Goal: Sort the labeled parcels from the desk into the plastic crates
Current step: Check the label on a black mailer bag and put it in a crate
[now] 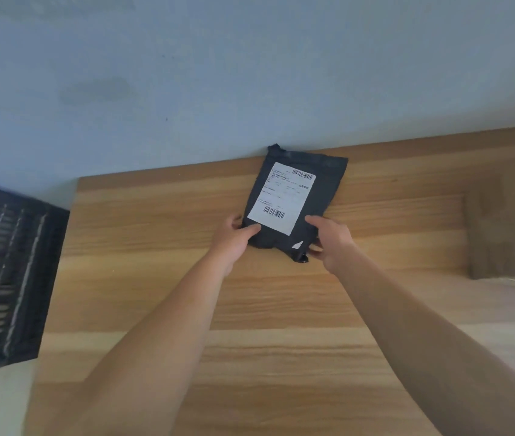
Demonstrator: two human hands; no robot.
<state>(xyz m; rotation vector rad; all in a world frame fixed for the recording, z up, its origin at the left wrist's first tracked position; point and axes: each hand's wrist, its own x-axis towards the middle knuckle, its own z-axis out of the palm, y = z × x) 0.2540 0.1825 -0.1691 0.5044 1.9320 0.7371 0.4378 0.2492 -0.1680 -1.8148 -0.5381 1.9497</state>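
Our two forearms reach out over the wooden desk [281, 309]. Our left hand [234, 236] and right hand [331, 243] pinch the near corners of a dark parcel [300, 196], thumbs on top, fingers [314, 248] curled beneath, seemingly to lift it. It lies label [281, 196] up, for reading, at the desk's far edge against the blue wall [250, 73]. A black plastic crate [8, 272] waits off the desk's left end.

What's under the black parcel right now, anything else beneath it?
The black parcel lies flat on the wooden desk, gripped at its near corners by the left hand and right hand. Whatever lies directly beneath is covered.
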